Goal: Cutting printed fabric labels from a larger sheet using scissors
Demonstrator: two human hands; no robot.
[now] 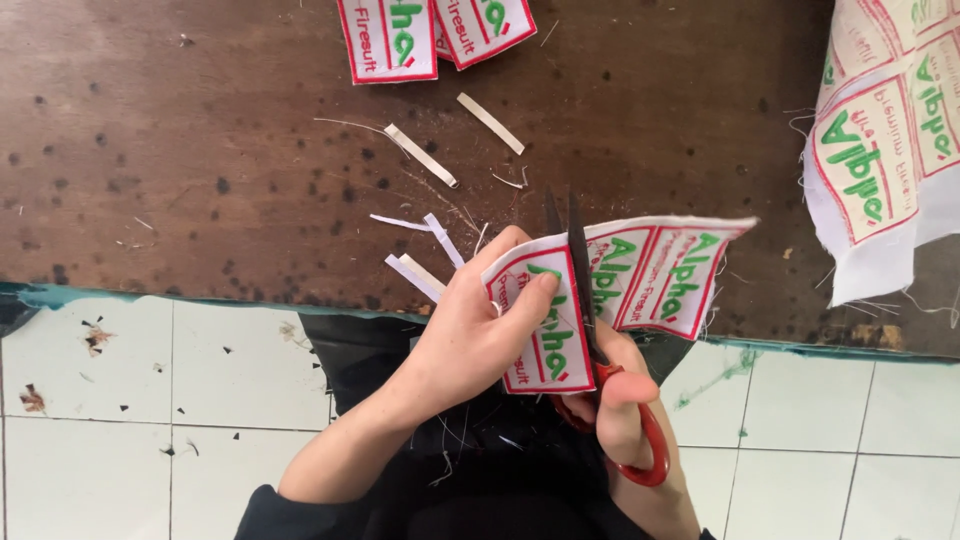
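Down at the near edge of the dark, speckled bench [200,150], both hands work on a strip of embroidered patches [640,275], white cloth with red borders and green lettering. The left hand [470,335] is clamped on the strip's left end, thumb on top and fingers curled under. The right hand [625,400] is closed through the red handles of a pair of scissors [585,290], whose dark blades stand slightly parted and point away from the person, along the border between the first and second patch. The strip hangs in the air over the bench edge, its right end sticking out free to the right.

Just left of the hands lie thin white trimmings [425,260], with more offcuts [455,140] further up the bench. Two cut patches [430,30] rest at the far edge of view. A larger uncut sheet of patches [880,140] drapes over the bench's right side, near the strip's free end but apart from it. Bare bench stretches wide to the left, and white floor tiles [120,420] show below its rim.
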